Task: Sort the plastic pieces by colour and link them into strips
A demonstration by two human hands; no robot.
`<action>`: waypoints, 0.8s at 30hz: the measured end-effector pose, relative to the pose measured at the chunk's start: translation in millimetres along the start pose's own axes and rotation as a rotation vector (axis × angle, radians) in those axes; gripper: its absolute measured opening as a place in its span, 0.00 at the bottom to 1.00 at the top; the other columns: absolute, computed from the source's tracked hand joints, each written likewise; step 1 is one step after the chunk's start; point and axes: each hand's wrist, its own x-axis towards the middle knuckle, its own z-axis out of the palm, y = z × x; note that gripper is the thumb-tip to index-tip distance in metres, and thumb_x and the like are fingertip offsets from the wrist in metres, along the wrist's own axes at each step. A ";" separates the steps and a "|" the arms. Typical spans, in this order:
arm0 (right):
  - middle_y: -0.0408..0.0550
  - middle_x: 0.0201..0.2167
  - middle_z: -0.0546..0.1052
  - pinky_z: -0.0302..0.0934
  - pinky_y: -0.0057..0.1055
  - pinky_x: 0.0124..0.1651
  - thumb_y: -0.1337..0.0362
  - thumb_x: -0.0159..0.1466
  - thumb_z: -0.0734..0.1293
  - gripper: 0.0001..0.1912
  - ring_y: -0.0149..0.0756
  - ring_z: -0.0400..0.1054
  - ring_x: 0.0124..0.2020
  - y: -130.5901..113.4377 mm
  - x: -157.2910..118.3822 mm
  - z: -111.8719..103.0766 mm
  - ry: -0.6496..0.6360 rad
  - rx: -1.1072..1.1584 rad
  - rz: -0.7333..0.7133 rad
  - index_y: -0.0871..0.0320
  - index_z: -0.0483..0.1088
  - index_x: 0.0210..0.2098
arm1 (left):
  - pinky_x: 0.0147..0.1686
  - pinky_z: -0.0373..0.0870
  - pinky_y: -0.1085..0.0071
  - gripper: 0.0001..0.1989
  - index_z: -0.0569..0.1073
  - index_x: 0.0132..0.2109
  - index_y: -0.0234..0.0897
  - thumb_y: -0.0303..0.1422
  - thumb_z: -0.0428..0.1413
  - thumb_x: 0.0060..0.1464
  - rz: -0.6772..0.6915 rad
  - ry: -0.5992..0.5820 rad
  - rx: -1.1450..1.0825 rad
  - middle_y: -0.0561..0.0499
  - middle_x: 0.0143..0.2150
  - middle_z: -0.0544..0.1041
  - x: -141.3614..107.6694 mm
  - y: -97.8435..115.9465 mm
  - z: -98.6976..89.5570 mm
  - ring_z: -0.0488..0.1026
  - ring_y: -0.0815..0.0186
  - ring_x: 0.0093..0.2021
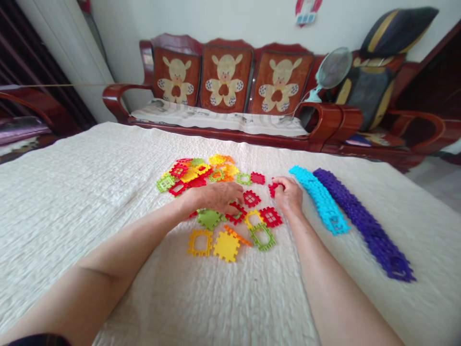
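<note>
My right hand (290, 193) is closed on a red interlocking block piece (273, 188), pinched between thumb and fingers. My left hand (216, 196) reaches palm down over the loose pieces, its fingers curved and apart from the thumb. Under its thumb lies a red window-shaped piece (237, 217). Just beyond its fingertips is another red window piece (251, 198). Nearer to me lie a yellow solid piece (226, 246), a yellow frame (200, 243), a green frame (262, 237) and an orange piece (237, 235) on edge. A green solid piece (209, 218) is partly hidden by my left wrist.
A heap of mixed red, yellow, green and orange pieces (189, 174) lies past my left hand. To the right, a light blue strip (320, 199) and a purple strip (363, 223) of pieces rest on the quilted cloth (108, 192). Behind stand a wooden sofa (230, 127) and a fan (333, 67).
</note>
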 end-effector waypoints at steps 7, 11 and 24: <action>0.50 0.35 0.77 0.63 0.40 0.52 0.70 0.53 0.55 0.18 0.40 0.71 0.42 1.6 0.5 0.6 0.067 0.060 0.048 0.57 0.75 0.33 | 0.48 0.66 0.70 0.09 0.75 0.41 0.37 0.29 0.52 0.53 -0.187 0.026 0.049 0.48 0.46 0.76 -8.5 -26.6 -1.5 0.73 0.64 0.46; 0.51 0.37 0.77 0.63 0.41 0.52 0.69 0.53 0.55 0.18 0.41 0.72 0.41 2.0 1.7 -1.5 0.127 0.129 0.169 0.59 0.74 0.36 | 0.48 0.66 0.71 0.11 0.74 0.43 0.37 0.28 0.51 0.52 -0.180 0.096 0.045 0.48 0.45 0.77 -10.4 -33.1 -1.7 0.73 0.65 0.45; 0.55 0.52 0.71 0.56 0.48 0.59 0.57 0.50 0.65 0.27 0.50 0.63 0.54 -18.7 -2.9 -4.2 -0.184 -0.117 0.093 0.57 0.68 0.49 | 0.48 0.69 0.62 0.15 0.78 0.44 0.42 0.33 0.50 0.52 -0.641 0.433 0.085 0.47 0.43 0.80 -49.1 -91.5 -29.6 0.76 0.61 0.42</action>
